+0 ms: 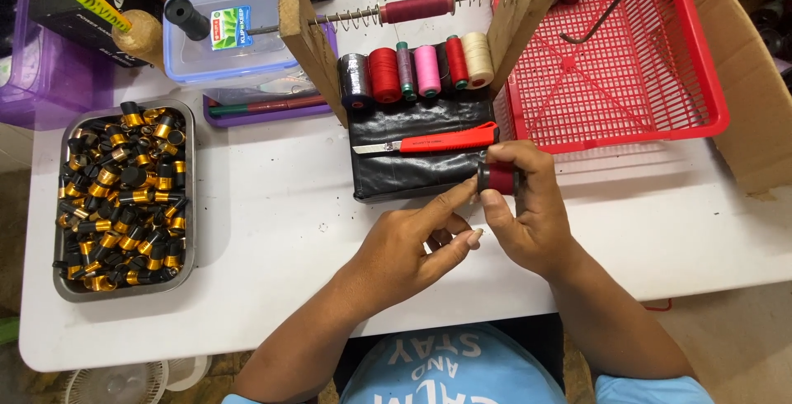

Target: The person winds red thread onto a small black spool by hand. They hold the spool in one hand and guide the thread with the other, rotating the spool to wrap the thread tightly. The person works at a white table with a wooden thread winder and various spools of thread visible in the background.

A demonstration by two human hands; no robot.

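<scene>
Right hand (528, 206) pinches dark red spool (497, 177), frame centre; left hand (412, 243) empty, forefinger touching it. Risk: spool slips, rolls off desk (272, 231); cutter (429, 144) blade close.

The small spool (497, 177) held in the right hand (528, 214) is dark red with black ends; the left hand (412, 247) is bare. The knife (437, 142) has a red handle and silver blade, lying on a black pad (412, 169). Thread cones (417, 72) run black, red, maroon, pink, red, cream. The basket (610, 66) is red mesh, the table (272, 231) white, and the grey tray (188, 206) holds black-and-gold caps (124, 198)
</scene>
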